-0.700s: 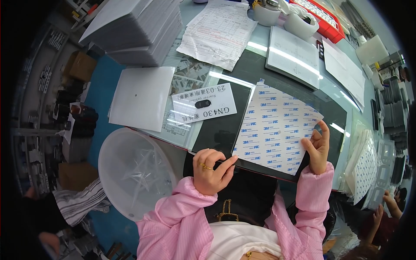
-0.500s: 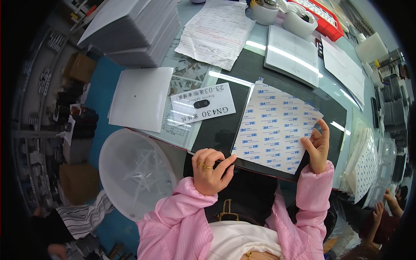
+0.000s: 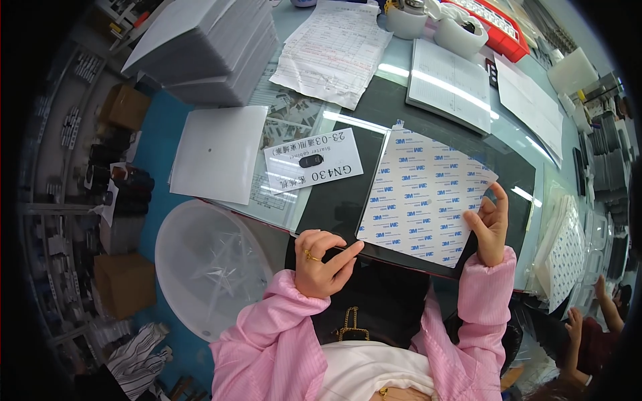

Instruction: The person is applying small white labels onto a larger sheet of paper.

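A white adhesive-backed sheet with repeated blue print lies tilted on the dark mat before me, its upper right corner cut at a slant. My right hand grips its right edge, fingers curled and thumb on the printed face. Beside the lower left corner, my left hand has its index finger stretched toward the sheet, the other fingers loosely bent. I see nothing held in it. Whether the fingertip touches the corner is hard to tell. A printed white card with a small black piece on it lies left of the sheet.
A tall stack of white sheets stands at the far left. Below the table edge is a translucent bin with clear scraps. A pad of sheets, tape rolls and a red tray sit farther back. Another person's hand shows at right.
My left hand has shifted slightly down and left, its thumb now closer to the index finger. My right hand and the sheet stay nearly still. The other person's hands at right have moved.
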Available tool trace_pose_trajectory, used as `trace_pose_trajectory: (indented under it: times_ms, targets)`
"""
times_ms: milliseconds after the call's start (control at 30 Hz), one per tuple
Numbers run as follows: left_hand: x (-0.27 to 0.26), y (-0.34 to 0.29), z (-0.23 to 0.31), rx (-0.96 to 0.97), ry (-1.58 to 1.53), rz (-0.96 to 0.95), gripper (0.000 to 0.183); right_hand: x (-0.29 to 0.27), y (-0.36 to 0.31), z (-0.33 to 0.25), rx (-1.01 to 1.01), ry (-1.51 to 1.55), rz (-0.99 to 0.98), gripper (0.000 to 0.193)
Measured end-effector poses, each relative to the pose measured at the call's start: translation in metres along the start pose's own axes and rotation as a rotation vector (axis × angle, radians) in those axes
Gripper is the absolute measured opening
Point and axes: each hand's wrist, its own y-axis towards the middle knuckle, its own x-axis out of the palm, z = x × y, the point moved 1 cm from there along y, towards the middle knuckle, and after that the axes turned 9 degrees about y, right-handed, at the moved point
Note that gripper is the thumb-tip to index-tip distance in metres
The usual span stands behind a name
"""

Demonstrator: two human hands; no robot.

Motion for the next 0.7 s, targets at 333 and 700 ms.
trace_pose_trajectory:
  times_ms: [333, 700]
  targets:
    - [0.001, 0.009, 0.008, -0.006, 0.122, -0.021, 0.037, 0.001, 0.000, -0.002, -0.004, 0.010, -0.014, 0.070]
    - [0.000, 0.012, 0.012, -0.015, 0.130, -0.046, 0.036, 0.006, -0.001, -0.005, -0.002, -0.010, 0.006, 0.072]
